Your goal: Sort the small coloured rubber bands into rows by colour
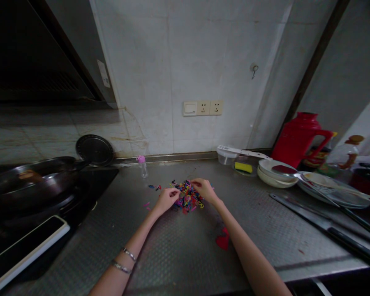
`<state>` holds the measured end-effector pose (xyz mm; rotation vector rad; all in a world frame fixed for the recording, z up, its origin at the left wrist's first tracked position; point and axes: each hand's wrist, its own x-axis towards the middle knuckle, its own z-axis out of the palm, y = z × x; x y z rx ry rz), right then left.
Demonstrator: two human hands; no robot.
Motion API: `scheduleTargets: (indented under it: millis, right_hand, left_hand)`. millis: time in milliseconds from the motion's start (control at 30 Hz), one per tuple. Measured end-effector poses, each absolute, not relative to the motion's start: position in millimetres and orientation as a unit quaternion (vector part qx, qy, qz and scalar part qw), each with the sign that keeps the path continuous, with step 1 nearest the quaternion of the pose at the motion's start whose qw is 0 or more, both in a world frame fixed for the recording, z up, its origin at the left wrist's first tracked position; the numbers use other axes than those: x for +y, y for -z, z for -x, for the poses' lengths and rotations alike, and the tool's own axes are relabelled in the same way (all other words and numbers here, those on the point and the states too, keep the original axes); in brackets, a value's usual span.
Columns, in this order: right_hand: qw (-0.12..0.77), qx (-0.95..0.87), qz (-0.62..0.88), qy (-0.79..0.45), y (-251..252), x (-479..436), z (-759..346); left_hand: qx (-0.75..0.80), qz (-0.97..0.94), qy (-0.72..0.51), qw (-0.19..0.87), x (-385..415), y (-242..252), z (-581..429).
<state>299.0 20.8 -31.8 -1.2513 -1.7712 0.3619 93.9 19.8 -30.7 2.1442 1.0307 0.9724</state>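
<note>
A heap of small multicoloured pieces lies on the metal counter; they are too small for me to tell their kind. My left hand is at the heap's left side, thumb and fingers pinched together. My right hand reaches over the heap's upper right edge, its fingers closed too. Whatever sits in either pinch is hidden or too tiny to name. A few stray pieces lie left of the heap. Beside my right forearm rests a red flat item.
A small clear bottle with a pink cap stands near the wall. On the left are a pan on the stove and a white-edged phone-like object. To the right are bowls, a sponge, a red thermos and a long knife.
</note>
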Motion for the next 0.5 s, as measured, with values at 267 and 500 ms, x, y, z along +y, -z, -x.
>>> scheduleTargets:
  millis: [267, 500]
  right_hand:
    - [0.464, -0.720, 0.503, -0.118, 34, 23, -301]
    - [0.477, -0.716, 0.499, -0.103, 30, 22, -301]
  left_hand:
    - [0.425, -0.758, -0.464, 0.171, 28, 24, -87]
    - [0.518, -0.602, -0.608, 0.012, 48, 10, -50]
